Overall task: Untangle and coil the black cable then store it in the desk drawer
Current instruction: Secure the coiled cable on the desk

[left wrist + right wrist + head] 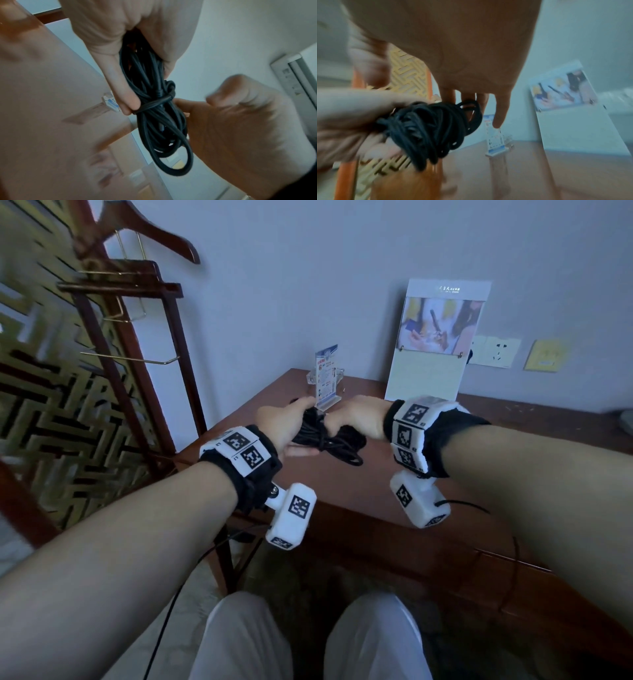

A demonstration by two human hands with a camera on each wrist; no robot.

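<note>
Looks like a hotel guest room: dark wooden counter (394, 481) against a plain wall, valet stand with hanger (144, 231) left of it, acrylic notice card (325, 378) and leaning brochure board (435, 340) on it, wall sockets (496, 350) behind.

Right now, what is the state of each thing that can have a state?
black cable: coiled into a bundle, wrapped round its middle, held above the desk.
left hand: grips the bundle.
right hand: holds the bundle's other end.
desk drawer: closed.
</note>
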